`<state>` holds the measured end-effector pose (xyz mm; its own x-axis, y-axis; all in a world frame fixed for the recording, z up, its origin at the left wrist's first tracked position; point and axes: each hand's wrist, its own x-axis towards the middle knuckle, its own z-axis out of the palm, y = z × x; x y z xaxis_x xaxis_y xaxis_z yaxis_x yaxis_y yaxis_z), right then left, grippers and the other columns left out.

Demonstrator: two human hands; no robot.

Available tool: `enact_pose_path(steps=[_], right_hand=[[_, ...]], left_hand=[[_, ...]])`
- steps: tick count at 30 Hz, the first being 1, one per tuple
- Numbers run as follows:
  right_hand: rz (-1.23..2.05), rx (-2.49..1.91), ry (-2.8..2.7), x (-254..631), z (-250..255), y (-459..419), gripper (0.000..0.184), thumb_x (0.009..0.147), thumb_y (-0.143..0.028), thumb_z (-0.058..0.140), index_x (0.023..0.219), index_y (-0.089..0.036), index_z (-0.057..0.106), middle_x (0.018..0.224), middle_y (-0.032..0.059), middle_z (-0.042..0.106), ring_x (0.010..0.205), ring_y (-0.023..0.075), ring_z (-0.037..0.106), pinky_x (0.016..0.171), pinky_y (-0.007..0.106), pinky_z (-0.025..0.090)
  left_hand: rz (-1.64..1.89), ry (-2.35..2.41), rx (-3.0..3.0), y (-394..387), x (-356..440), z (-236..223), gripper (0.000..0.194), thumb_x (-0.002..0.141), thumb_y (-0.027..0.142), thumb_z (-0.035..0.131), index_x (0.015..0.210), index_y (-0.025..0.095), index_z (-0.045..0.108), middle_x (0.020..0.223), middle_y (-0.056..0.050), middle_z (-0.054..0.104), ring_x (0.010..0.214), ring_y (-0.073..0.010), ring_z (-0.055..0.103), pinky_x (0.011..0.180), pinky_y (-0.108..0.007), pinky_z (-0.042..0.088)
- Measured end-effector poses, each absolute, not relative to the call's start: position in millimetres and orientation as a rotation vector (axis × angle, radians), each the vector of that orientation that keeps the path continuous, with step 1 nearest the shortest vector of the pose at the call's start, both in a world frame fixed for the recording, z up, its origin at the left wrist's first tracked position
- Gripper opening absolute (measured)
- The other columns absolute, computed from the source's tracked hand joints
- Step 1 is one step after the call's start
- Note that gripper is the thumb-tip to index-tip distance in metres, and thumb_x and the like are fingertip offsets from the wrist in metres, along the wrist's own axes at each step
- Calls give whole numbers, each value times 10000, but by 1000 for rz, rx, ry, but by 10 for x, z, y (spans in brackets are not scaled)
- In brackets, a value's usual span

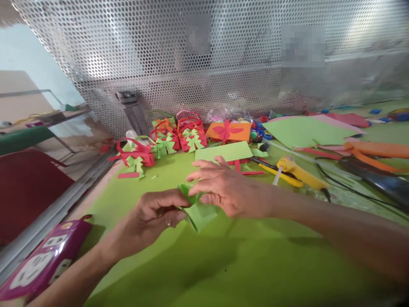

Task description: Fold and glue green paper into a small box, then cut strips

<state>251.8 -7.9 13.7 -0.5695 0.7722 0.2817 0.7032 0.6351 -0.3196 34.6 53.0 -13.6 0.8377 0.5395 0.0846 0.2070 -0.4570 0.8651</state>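
Along the far side of the green tabletop [204, 273] rises a perforated metal panel [153, 51], spanning most of the background. A light green sheet [306, 130] lies at the back right, and a purple pouch [47, 260] at the near left. A grey bottle [134, 115] stands near the panel. A yellow glue gun [302, 172] lies to the right of the right hand [230, 189], whose fingers are loosely spread. The left hand [159, 209] pinches folded green paper [201, 215] between thumb and fingers, above the tabletop's middle; whether the right thumb touches it is unclear. Beyond sits a red paper basket [148, 160] with a green bow; just before it lies a red strip [128, 175].
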Motion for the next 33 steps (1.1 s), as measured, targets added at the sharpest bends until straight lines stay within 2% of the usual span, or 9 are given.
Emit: enact_pose_path(steps=[5,7,10,14,17,24,28,31,33], right_hand=[[335,-1229,-2383,2498,133,-81,171,869,-229,510,735,-165,596,919,58,651,1063,236,524,983,588,209],[400,-1299,-2299,2503,155,-88,146,856,-226,532,733,-167,584,788,12,648,858,179,598,987,566,200],[452,-1324,-2181,2527,186,-92,73,838,-240,559,807,-181,590,709,-29,642,661,118,589,970,503,241],[384,-1322,-2117,2574,196,-87,90,835,-249,552,875,-184,600,729,3,658,747,154,592,861,415,349],[348,-1365,-2128,2594,212,-89,101,833,-237,547,902,-188,602,760,18,665,778,165,594,826,389,373],[121,-1542,-2198,2559,226,-115,123,812,-163,578,932,-186,575,656,-32,659,587,125,589,962,480,251],[-135,-1499,-2259,2525,136,-145,114,819,-162,569,929,-190,563,689,-12,655,682,160,601,938,486,265],[-420,-1293,-2090,2545,105,-164,124,833,-194,555,956,-200,537,836,35,658,883,203,585,947,470,264],[-557,-1142,-1912,2583,117,-166,102,834,-222,551,931,-205,523,890,60,635,950,215,553,915,430,313]], left_hand=[[420,601,2021,534,417,-94,145,825,271,563,773,143,609,596,30,505,545,-81,440,513,-196,367],[439,605,1985,559,450,-90,148,814,280,577,786,142,621,585,29,536,541,-80,469,521,-194,382],[441,580,1893,626,513,-94,153,806,294,587,802,148,631,590,26,579,530,-78,509,528,-192,409],[412,512,1776,724,602,-75,146,769,295,628,789,150,635,577,37,588,491,-67,525,508,-183,427],[375,493,1758,773,663,-35,134,736,274,658,777,149,632,538,52,574,472,-59,520,497,-173,428],[295,491,1741,777,806,-24,189,686,294,695,812,163,644,551,31,627,504,-95,584,512,-201,476],[281,433,1755,715,881,-74,173,701,298,693,783,146,683,550,25,614,481,-75,540,495,-187,452],[357,505,1708,692,881,-118,217,730,337,671,689,124,670,522,10,610,467,-81,544,489,-196,464],[437,563,1604,707,845,-158,239,725,354,678,659,127,641,530,6,623,477,-91,570,502,-208,487]])
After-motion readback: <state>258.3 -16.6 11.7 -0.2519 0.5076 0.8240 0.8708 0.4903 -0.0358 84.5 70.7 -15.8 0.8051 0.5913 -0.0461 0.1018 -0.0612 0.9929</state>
